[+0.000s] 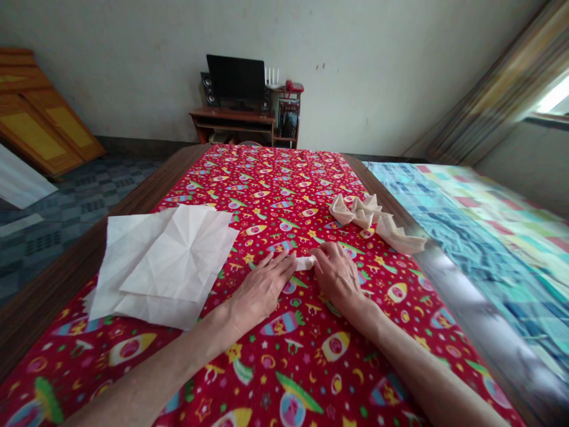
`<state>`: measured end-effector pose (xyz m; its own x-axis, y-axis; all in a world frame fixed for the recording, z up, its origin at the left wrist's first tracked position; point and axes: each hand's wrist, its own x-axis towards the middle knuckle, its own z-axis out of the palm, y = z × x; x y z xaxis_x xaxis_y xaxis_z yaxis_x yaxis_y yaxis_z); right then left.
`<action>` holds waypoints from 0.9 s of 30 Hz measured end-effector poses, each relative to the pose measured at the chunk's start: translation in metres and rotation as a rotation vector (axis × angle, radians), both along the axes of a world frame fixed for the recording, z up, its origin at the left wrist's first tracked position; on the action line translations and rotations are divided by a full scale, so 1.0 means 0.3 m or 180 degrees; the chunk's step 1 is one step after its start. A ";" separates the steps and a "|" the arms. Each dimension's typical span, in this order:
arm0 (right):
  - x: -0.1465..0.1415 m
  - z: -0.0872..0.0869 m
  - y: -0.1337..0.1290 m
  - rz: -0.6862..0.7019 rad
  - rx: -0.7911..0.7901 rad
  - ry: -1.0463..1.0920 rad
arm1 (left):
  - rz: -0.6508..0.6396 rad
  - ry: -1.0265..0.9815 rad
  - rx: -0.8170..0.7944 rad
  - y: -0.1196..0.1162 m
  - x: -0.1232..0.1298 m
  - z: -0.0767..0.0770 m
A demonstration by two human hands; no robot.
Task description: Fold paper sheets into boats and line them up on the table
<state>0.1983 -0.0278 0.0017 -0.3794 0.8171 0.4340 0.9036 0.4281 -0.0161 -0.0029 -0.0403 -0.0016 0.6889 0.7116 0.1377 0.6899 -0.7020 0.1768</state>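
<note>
A narrow folded strip of white paper (304, 263) lies on the red patterned cloth between my two hands. My left hand (265, 284) rests flat with its fingers stretched out, fingertips over the strip's left end. At the right end, the curled fingers of my right hand (338, 277) grip the paper; its fingertips are partly hidden. To the left lies a loose stack of creased white paper sheets (186, 255), the top one marked with folds radiating from its middle. Several folded paper pieces (362, 212) with pointed tips sit beyond my right hand, towards the table's right edge.
The red cloth (284, 367) covers most of a dark wooden table (133, 201). A bed with a blue and checked cover (444, 225) adjoins on the right. Beyond the far edge stands a desk (231, 118) with a black monitor (236, 81). A wooden cabinet (48, 118) is at left.
</note>
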 end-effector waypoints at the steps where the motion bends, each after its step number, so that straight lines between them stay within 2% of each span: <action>1: -0.006 -0.001 -0.013 0.0284 -0.0012 -0.0070 | -0.0005 0.0001 -0.0023 0.001 -0.002 -0.003; 3: -0.016 -0.007 -0.040 0.0830 -0.0078 -0.0164 | -0.0030 -0.0031 -0.0026 0.004 -0.008 -0.008; 6: -0.021 -0.017 -0.067 0.1059 -0.0096 -0.0212 | -0.0062 -0.0033 0.0038 0.007 -0.017 -0.017; 13: 0.014 -0.018 -0.079 0.0803 -0.0147 -0.0492 | 0.0061 0.0055 0.0247 -0.009 -0.035 -0.021; 22: 0.044 -0.024 -0.079 0.0737 0.0043 -0.0586 | 0.0252 0.0129 0.0410 -0.036 -0.073 -0.005; 27: 0.062 -0.033 -0.078 0.0695 0.0111 -0.0566 | 0.0324 -0.0043 0.0405 -0.046 -0.109 -0.006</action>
<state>0.2170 -0.0512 -0.0081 -0.6176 0.6934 0.3711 0.7772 0.6105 0.1527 -0.0354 -0.0542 -0.0033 0.6117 0.7538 0.2399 0.7567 -0.6460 0.1005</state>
